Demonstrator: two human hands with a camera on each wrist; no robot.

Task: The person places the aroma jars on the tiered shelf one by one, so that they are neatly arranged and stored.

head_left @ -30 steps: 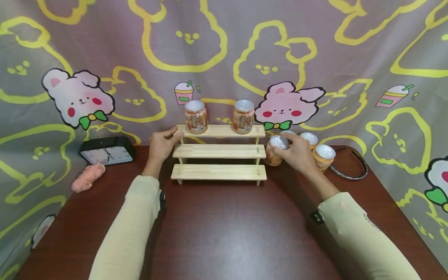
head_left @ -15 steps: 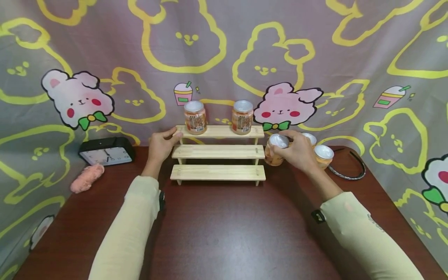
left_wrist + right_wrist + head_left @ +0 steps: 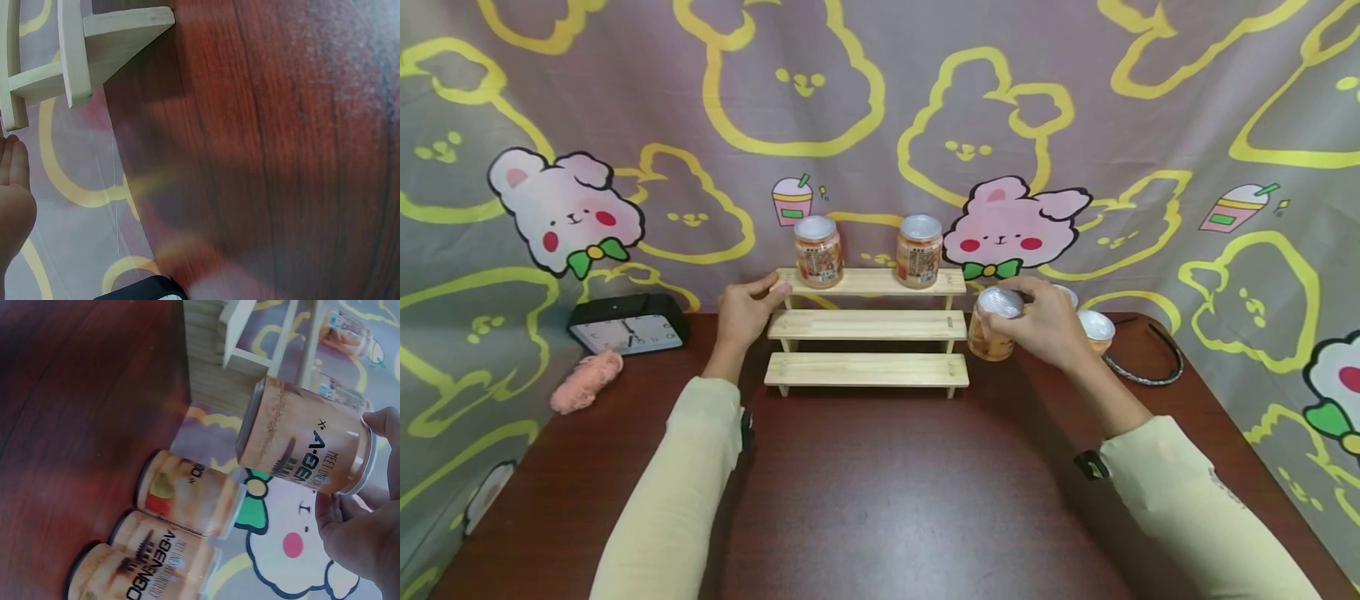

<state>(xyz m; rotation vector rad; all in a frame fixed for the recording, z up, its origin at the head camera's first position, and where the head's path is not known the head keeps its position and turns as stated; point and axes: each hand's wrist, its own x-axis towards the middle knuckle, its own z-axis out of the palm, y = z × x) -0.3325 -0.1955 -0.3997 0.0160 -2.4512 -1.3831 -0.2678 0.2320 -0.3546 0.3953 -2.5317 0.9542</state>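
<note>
A three-tier wooden display rack (image 3: 865,325) stands on the table. Two jars (image 3: 818,252) with silver lids sit apart on its top tier. My left hand (image 3: 745,315) pinches the left end of that tier between thumb and fingers; in the left wrist view only part of the left hand (image 3: 14,194) shows. Just right of the rack, my right hand (image 3: 1041,321) grips an orange-labelled jar (image 3: 992,329) around its lid. Seen from the right wrist, this jar (image 3: 300,437) is raised off the table, and the right hand's (image 3: 362,519) thumb and fingers lie on opposite sides of its rim.
Several more jars (image 3: 187,494) stand grouped on the table, partly behind my right hand in the head view. A headband (image 3: 1150,367) lies right of them. At the left are a black clock (image 3: 628,325) and a fluffy pink item (image 3: 586,383). A patterned curtain (image 3: 865,100) hangs behind.
The jar in my right hand has come up off the table and shifted slightly towards me, away from the other jars. My left hand has stayed at the rack.
</note>
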